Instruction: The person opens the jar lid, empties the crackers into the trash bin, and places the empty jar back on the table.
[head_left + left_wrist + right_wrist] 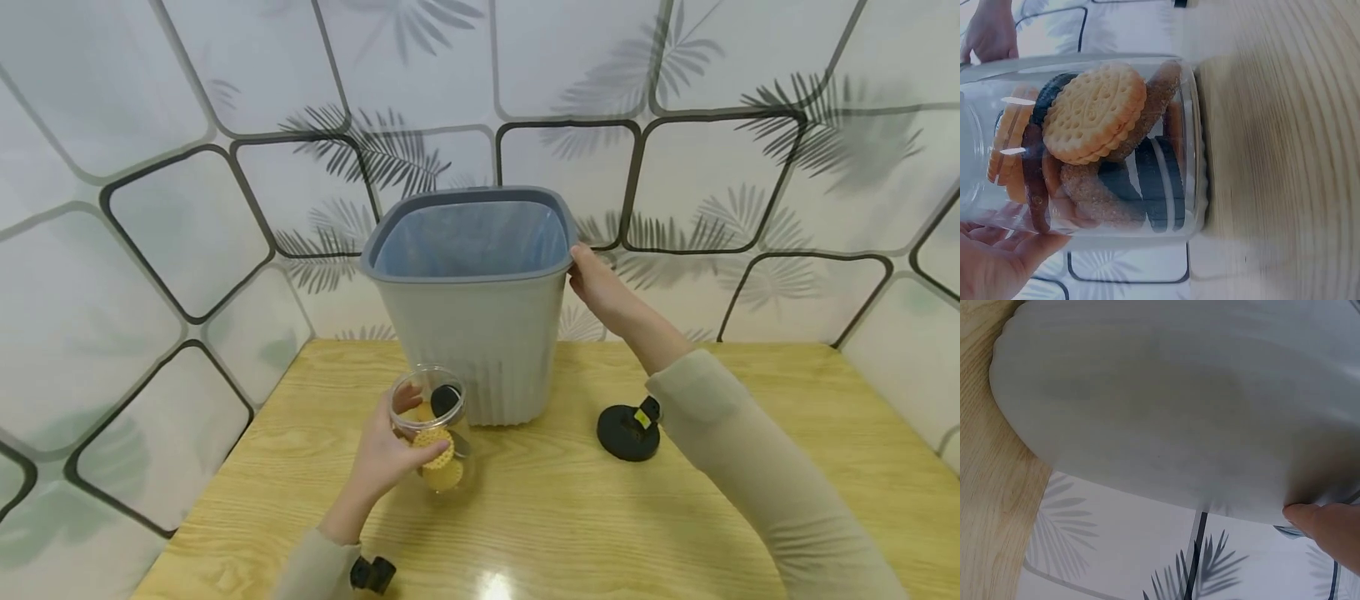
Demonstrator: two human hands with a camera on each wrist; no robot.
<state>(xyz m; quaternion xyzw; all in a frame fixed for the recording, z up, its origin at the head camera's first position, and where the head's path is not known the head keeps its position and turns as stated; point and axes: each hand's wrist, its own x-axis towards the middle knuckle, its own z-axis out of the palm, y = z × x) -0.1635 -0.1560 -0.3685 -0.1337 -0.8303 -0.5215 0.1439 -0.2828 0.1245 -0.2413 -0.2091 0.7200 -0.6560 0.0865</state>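
A clear jar [462,410] of cookies stands on the wooden table, and my left hand [384,458] grips its side, thumb across the front. No lid covers the jar's mouth. Inside, the left wrist view shows a round yellow sandwich cookie [1094,112], a black sandwich cookie with white cream [1161,184] and sugared brown cookies [1163,87]. Behind the jar is a grey trash bin [480,321] with a blue-grey rim and a blue liner [472,237]. My right hand [600,287] grips the bin's rim at its right side; some of its fingers are hidden.
A round black disc [618,442] lies on the table [540,517] below my right forearm, partly overlapped by the black wrist mount [651,407]. A patterned wall covering [697,183] with leaves and dark lines rises behind the bin and along the sides.
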